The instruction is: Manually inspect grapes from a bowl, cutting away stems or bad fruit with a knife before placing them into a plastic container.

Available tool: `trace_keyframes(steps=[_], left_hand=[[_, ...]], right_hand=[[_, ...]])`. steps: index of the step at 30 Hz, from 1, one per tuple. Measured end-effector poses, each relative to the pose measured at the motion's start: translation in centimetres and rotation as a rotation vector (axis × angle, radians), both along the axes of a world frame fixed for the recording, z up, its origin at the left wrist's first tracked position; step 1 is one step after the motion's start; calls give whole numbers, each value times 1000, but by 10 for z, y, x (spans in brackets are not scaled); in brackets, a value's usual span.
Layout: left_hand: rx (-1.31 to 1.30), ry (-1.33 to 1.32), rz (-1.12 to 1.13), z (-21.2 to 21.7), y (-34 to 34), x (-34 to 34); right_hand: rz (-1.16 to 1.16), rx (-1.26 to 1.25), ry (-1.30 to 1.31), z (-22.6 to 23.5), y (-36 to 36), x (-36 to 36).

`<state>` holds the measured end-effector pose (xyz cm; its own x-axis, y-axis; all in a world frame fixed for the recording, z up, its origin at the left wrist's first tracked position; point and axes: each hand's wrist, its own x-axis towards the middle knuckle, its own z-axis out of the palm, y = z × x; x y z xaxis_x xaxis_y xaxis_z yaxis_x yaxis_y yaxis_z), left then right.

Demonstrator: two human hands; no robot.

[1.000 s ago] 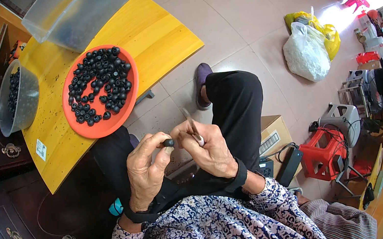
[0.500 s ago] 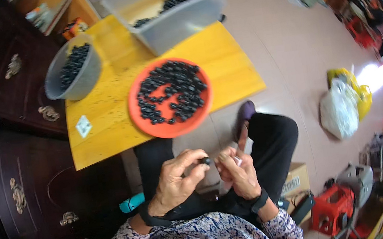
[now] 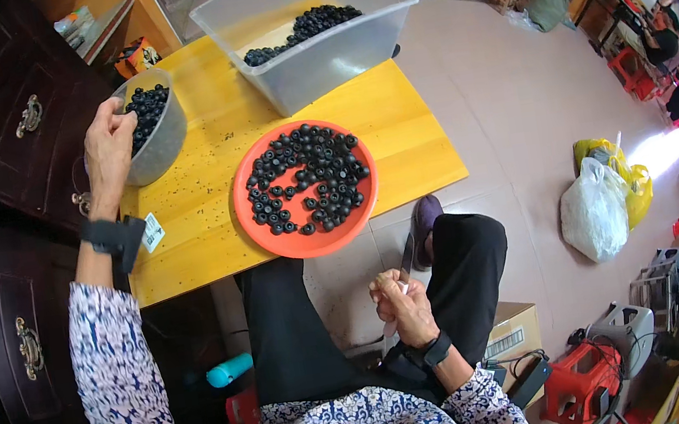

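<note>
My left hand reaches over the near-left rim of a clear round tub. Its thumb and fingers are curled together just above small black round pieces in the tub; whatever may be between the fingertips is hidden. Over my lap, my right hand is closed on a small whitish thing, mostly covered by the fingers, its kind unclear. An orange-red round plate on the table bears many black cap-like pieces, several with a hollow facing up.
A large clear rectangular bin with more black pieces stands at the yellow table's far edge. A white label lies near my left wrist. Dark drawers flank the left side. Plastic bags and a red stool are at right.
My left hand has gone from beside the right hand, where it pinched one black piece, up and left to the round tub. The right hand has stayed over my lap.
</note>
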<state>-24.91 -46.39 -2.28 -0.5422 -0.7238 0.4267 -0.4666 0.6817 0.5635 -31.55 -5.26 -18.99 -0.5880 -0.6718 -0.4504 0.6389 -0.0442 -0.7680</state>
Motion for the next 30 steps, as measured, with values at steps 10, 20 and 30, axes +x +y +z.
trace_keyframes(steps=[10,20,30], left_hand=[[-52,-111,-738,-72,174,-17],[-271,-323,-840,-65,159,-49],[116,-231,-801,-36,265,23]], right_hand=[[-63,-66,-60,-13,7,-3],[-153,35,64,-12,11,-1],[-37,-261,305,33,-16,20]])
